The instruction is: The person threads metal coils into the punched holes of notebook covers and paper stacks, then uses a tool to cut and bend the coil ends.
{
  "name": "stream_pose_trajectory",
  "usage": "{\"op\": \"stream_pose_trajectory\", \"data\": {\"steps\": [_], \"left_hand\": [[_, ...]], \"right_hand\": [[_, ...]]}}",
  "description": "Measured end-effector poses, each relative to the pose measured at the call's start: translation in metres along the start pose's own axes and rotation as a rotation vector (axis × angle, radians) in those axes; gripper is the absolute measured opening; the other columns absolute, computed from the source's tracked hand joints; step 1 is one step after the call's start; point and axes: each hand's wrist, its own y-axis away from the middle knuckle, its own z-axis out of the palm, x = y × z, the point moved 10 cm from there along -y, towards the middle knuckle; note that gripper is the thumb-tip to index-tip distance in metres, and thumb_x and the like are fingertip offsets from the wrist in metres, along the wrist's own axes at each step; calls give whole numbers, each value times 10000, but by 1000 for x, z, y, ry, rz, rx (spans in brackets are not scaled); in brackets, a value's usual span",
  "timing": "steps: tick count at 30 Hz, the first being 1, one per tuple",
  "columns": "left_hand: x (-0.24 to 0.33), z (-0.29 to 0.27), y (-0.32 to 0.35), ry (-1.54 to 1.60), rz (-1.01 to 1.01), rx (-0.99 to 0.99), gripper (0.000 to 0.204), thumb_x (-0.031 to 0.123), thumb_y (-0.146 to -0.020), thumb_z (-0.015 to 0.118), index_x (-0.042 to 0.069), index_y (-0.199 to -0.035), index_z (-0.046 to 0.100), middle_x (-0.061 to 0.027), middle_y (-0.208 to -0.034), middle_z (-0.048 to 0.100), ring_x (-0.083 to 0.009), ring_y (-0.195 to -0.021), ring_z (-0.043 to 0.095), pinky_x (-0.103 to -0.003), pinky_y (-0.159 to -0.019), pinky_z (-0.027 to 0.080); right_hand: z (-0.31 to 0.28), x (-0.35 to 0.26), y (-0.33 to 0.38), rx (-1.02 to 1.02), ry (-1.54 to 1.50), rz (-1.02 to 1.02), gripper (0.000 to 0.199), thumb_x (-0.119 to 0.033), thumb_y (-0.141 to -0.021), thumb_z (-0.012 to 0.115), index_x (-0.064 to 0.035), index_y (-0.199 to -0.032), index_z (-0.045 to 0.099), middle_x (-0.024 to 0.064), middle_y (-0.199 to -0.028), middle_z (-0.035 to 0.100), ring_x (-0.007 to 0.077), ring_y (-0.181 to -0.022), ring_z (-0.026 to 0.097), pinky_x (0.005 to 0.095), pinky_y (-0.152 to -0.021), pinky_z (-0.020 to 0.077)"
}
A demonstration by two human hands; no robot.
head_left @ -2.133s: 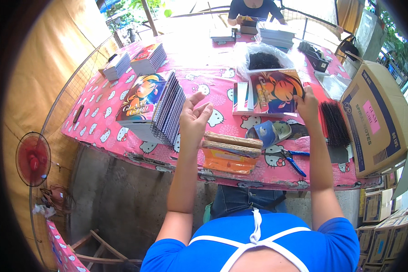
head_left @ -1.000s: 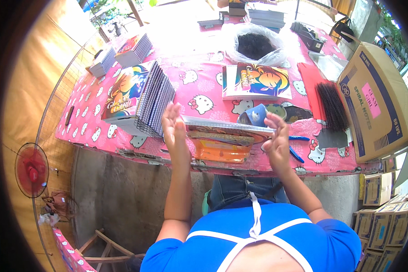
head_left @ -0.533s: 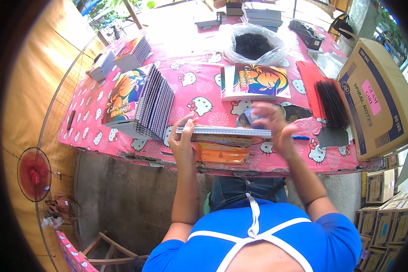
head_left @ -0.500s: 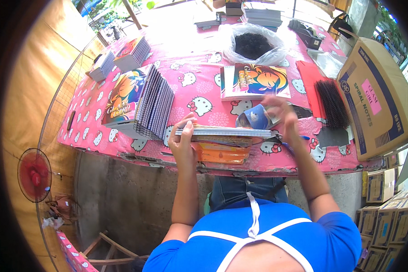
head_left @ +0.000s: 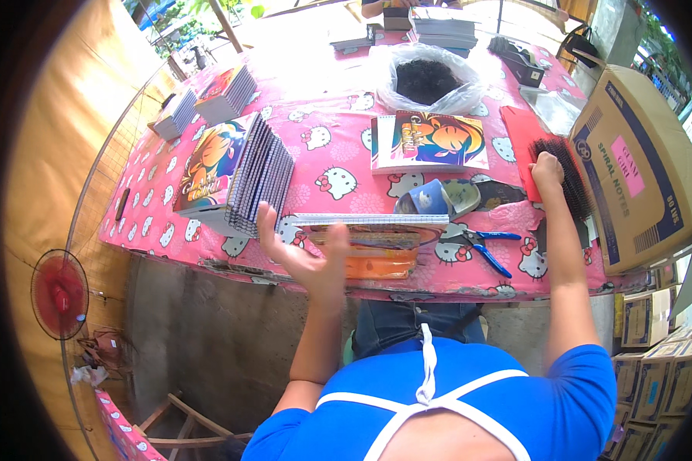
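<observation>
My left hand (head_left: 307,257) is open, its fingers spread, near the left end of an unbound-looking notebook block (head_left: 377,220). The block rests against an orange packet (head_left: 380,265) at the table's near edge. Over on the right, my right hand (head_left: 547,170) is closed at a bundle of black spiral binding coils (head_left: 567,180); the fingers hide how many coils are gripped. Blue-handled pliers (head_left: 490,252) lie open on the table between the notebook block and my right arm. Behind the block sits a curved blue object (head_left: 424,197).
A pink patterned cloth covers the table (head_left: 334,183). Stacked spiral notebooks (head_left: 265,180) stand left, with more notebooks (head_left: 442,146) ahead. A plastic bag of black material (head_left: 427,81) lies beyond. A large cardboard box (head_left: 642,173) borders the right side; a red fan (head_left: 59,296) is far left.
My right hand has moved right from beside the notebook block to the coils and closed there. My left hand has let go of the block, which now sits slightly further left.
</observation>
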Motion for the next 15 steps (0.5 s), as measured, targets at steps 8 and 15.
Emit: {"op": "stream_pose_trajectory", "data": {"steps": [8, 15], "left_hand": [[63, 116, 59, -605, 527, -885, 567, 363, -873, 612, 101, -1358, 477, -168, -1401, 407, -273, -1277, 401, -522, -1081, 177], [62, 100, 29, -142, 270, -649, 182, 202, -737, 769, 87, -860, 698, -25, -857, 685, -190, -861, 636, -390, -933, 333]], "right_hand": [[-26, -15, 18, 320, -331, -431, 229, -13, -738, 585, -5, -954, 659, 199, -854, 622, 376, -791, 617, 441, -779, 498], [-147, -131, 220, -68, -1057, -855, 254, -46, -743, 743, -45, -996, 720, 86, -896, 644, 141, -770, 621, 265, -635, 488]]}}
